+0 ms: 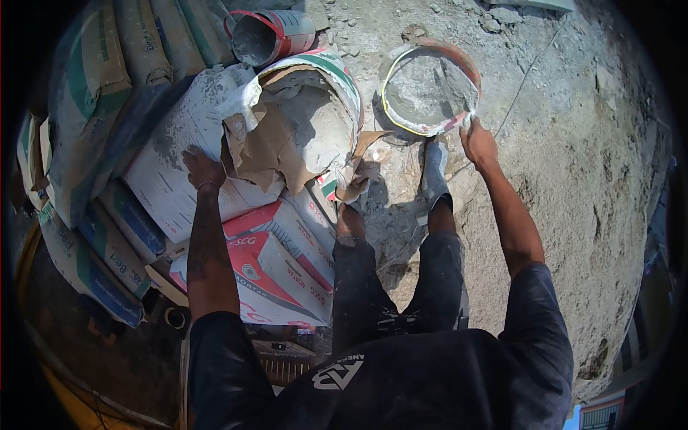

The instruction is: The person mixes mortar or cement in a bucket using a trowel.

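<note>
My left hand [203, 169] rests with spread fingers on a dusty white paper bag [172, 147], beside its torn edge. Right of that hand, a torn bag [276, 147] with brown inner paper lies open and shows pale powder [315, 118]. My right hand [479, 142] is closed at the lower right rim of a round bucket [430, 87] with a yellow and red edge and grey material inside. The fingers look pinched at the whitened rim; what exactly they grip is too small to tell.
Stacked cement bags [107, 93] fill the left side. Red and white mortar bags [265, 269] lie below the torn one. A tipped red and white bucket [276, 36] lies at the top. Rough, dusty ground [559, 208] slopes on the right, with a thin wire [527, 75].
</note>
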Motion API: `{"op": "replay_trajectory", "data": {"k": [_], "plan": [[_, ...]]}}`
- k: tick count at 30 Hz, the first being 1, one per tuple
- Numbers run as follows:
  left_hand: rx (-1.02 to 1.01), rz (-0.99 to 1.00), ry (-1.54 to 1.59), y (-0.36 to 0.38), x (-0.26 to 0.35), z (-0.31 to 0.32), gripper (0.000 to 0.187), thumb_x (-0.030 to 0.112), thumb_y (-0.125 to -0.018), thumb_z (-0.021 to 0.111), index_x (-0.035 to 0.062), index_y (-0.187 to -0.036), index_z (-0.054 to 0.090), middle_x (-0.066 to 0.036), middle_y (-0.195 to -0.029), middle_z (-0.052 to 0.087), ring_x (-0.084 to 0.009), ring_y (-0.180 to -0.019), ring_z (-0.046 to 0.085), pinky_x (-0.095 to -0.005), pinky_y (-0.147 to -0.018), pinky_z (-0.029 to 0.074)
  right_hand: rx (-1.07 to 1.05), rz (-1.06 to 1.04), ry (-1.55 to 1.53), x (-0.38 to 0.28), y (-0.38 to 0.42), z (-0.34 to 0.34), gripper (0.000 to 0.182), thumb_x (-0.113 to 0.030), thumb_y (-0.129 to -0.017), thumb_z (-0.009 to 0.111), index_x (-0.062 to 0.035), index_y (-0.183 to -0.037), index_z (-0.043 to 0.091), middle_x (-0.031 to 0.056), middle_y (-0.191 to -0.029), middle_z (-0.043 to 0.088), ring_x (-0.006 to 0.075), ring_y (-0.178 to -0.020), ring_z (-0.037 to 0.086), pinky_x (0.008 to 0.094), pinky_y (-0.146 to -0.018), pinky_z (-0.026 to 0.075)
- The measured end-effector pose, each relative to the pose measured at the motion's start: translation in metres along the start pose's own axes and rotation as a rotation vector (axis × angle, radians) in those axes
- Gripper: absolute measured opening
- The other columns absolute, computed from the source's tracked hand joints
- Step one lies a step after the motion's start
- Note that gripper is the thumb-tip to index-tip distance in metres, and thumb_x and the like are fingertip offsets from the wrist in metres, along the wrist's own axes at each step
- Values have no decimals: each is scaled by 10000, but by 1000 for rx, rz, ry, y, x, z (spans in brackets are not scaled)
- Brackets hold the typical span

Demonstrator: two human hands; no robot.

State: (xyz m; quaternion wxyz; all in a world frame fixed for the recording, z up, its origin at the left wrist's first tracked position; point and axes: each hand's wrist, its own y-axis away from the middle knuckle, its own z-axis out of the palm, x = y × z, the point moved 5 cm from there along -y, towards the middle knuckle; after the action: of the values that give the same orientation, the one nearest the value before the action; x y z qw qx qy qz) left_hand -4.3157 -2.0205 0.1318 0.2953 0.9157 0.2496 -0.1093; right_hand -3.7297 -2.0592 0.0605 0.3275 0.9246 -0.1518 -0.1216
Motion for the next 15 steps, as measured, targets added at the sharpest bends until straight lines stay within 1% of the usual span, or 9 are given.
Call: {"op": "replay_trajectory", "data": {"k": [3, 5, 6, 7, 8, 10, 12, 13, 15], "plan": [[14, -9, 20, 7, 2, -1, 860, 300, -711, 600, -2, -1312, 64, -235, -1360, 55, -360, -1267, 112, -492, -976, 226, 4, 25, -311, -26, 59, -6, 434, -328, -809, 471, 50, -1021, 456, 261, -693, 562, 412, -680, 557, 452, -600, 424], [11, -12, 77, 12, 6, 0, 934, 348, -696, 619, 12, -1319, 9, -236, -1364, 13, -363, -1274, 52, -509, -986, 184, -82, 74, -446, -61, 108, -11, 419, -273, -814, 489, 76, -1043, 444, 254, -616, 525, 375, -587, 548, 416, -535, 397], [-7, -14, 105, 13, 6, 1, 962, 362, -693, 622, 18, -1321, -20, -233, -1366, -16, -359, -1280, 14, -514, -990, 164, 52, -61, -554, -78, 130, -5, 424, -262, -814, 489, 87, -1050, 441, 254, -603, 517, 351, -556, 543, 411, -524, 392], [-31, 9, 173, 9, 2, 12, 1029, 400, -692, 628, 33, -1313, -106, -254, -1352, -104, -394, -1261, -103, -559, -981, 84, -67, -63, -493, -93, 147, 10, 431, -253, -812, 489, 99, -1055, 434, 261, -653, 535, 357, -587, 548, 409, -547, 403], [-30, 6, 182, 7, 1, 11, 1029, 400, -692, 628, 33, -1313, -106, -254, -1352, -104, -394, -1261, -103, -559, -981, 84, -27, -174, -475, -122, 160, 12, 419, -241, -811, 485, 101, -1047, 429, 274, -723, 546, 380, -658, 558, 424, -591, 417], [-100, 12, 242, 7, 3, 15, 1075, 437, -694, 625, 38, -1296, -172, -283, -1321, -185, -446, -1219, -186, -609, -943, -5, -124, -253, -302, -161, 167, 58, 441, -245, -811, 467, 71, -1107, 381, 285, -785, 550, 421, -728, 547, 476, -653, 417], [-95, 69, 306, 5, 0, 22, 1127, 474, -677, 634, 18, -1277, -204, -314, -1293, -219, -486, -1183, -223, -641, -902, -56, -328, -153, -160, -217, 150, 69, 433, -250, -801, 466, 67, -1085, 388, 273, -778, 560, 414, -744, 551, 472, -657, 421], [-91, 69, 313, 9, 2, 17, 1141, 492, -669, 632, 5, -1272, -205, -320, -1290, -217, -490, -1182, -220, -639, -902, -57, -282, -110, -149, -233, 135, 90, 374, -210, -797, 450, 54, -1058, 406, 258, -786, 573, 398, -775, 562, 456, -694, 428], [-74, 99, 317, 9, 5, 15, 1176, 551, -649, 618, -21, -1262, -207, -336, -1277, -225, -504, -1170, -228, -646, -887, -65, -370, 65, -127, -252, 88, 140, 326, -169, -768, 445, 39, -1019, 456, 247, -901, 575, 345, -894, 562, 411, -755, 439]]}}
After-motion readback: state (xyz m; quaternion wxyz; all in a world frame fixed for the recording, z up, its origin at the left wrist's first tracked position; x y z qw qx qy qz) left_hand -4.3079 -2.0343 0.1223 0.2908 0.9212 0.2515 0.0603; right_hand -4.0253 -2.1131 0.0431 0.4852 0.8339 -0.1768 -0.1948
